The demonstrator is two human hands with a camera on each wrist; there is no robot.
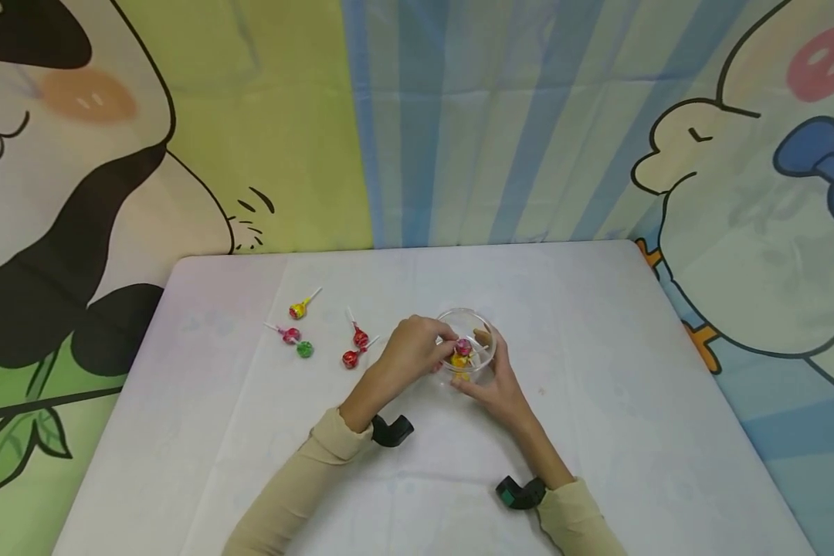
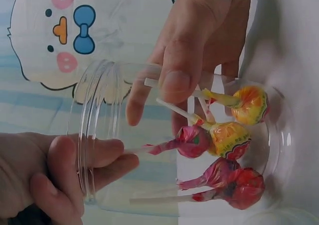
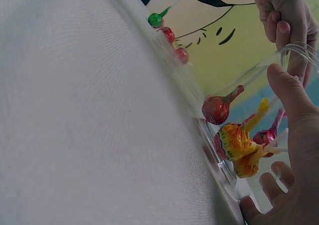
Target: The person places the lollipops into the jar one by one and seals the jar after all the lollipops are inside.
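A clear plastic jar (image 1: 467, 315) stands upright on the white table, with several wrapped lollipops inside. My right hand (image 1: 496, 386) holds the jar round its outside, thumb on the near side. Over the rim, my left hand (image 1: 417, 347) has its fingertips in the jar's mouth. In the left wrist view those fingers pinch the white stick of a pink lollipop (image 2: 192, 141). Around it in the jar are yellow lollipops (image 2: 250, 104) and a red lollipop (image 2: 245, 187). The right wrist view shows the right thumb (image 3: 289, 88) along the jar wall.
Left of the jar, loose on the table (image 1: 250, 463), lie a yellow lollipop (image 1: 297, 310), a pink lollipop (image 1: 290, 335), a green lollipop (image 1: 305, 349) and two red lollipops, one nearer (image 1: 350, 359). A cartoon-printed cloth (image 1: 431, 123) hangs behind the table.
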